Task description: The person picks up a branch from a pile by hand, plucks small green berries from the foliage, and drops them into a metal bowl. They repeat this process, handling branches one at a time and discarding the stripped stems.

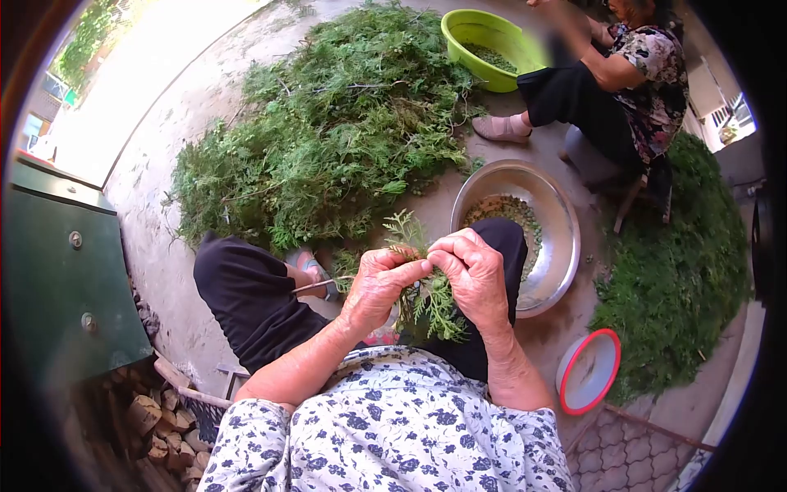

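Sprig (437, 308) between both hands (374, 287)

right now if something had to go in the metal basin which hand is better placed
Probably the right hand: it is nearer the metal basin, which sits just beyond the right knee. The left hand is farther from it and grips the green sprig.

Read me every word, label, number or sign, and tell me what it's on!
There are none I can read.
The round lime-green plastic basin, round shiny metal basin and flat dark-green panel show no lettering.
The bright far background is too blurred to read.
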The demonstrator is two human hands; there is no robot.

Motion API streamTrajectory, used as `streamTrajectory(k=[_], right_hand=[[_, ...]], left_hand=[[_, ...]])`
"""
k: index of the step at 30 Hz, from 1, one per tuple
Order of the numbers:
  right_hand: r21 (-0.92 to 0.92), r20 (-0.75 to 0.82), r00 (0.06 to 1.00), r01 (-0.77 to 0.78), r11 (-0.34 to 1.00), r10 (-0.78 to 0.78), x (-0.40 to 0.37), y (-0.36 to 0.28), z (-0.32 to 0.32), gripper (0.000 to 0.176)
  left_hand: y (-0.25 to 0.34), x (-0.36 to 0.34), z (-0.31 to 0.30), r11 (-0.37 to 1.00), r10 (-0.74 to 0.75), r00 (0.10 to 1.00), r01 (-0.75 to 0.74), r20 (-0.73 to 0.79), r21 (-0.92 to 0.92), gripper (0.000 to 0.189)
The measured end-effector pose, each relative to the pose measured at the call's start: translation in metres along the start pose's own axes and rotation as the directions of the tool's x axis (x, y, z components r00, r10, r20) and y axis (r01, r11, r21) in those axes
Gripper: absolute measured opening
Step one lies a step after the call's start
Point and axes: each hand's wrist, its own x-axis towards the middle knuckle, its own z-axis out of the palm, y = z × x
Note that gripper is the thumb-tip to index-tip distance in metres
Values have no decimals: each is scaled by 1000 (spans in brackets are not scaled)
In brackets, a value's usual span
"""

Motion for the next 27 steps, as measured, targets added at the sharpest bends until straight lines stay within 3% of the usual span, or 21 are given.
streamTrajectory(k=[2,3,4,5,8,13,16,18,21,23,25,26,27], right_hand=[[1,-20,1000,-17,1000,17,-2,2,3,12],[283,-17,970,-228,932,242,-3,4,3,15],[536,49,894,-399,744,445,-5,6,3,18],[667,11,896,-337,664,444,-4,11,0,24],[815,-5,884,-267,514,468,-4,20,-18,19],[850,248,867,-409,333,432,-21,14,-16,22],[794,319,822,-504,340,473,-25,9,-4,33],[802,306,824,-493,338,477,-25,5,1,27],[666,141,844,-467,581,517,-23,5,6,11],[624,114,854,-459,632,508,-21,3,6,13],[552,143,867,-471,688,478,-25,12,2,17],[553,146,866,-473,686,479,-25,10,2,17],[555,109,871,-453,697,479,-24,7,1,17]], left_hand=[[8,-2,4,1000,-15,1000,15,27,-18,5],[12,-3,5,997,-40,999,42,37,-63,6],[14,-4,5,992,-64,997,68,46,-109,6],[16,-4,4,995,-65,997,67,37,-68,7],[12,-5,-2,995,-18,1000,19,9,-101,7],[6,-2,-9,993,100,995,-101,-13,-67,9],[9,-3,-5,992,62,998,-63,-20,-105,10],[5,-3,-9,996,72,997,-72,1,-52,10],[2,-2,-12,998,61,998,-61,26,9,11],[2,-3,-13,999,30,999,-31,30,17,13],[5,-3,-12,965,-44,999,39,16,258,14],[6,-2,-13,965,-46,999,41,13,258,14],[7,-1,-15,927,-64,997,41,49,373,14]])
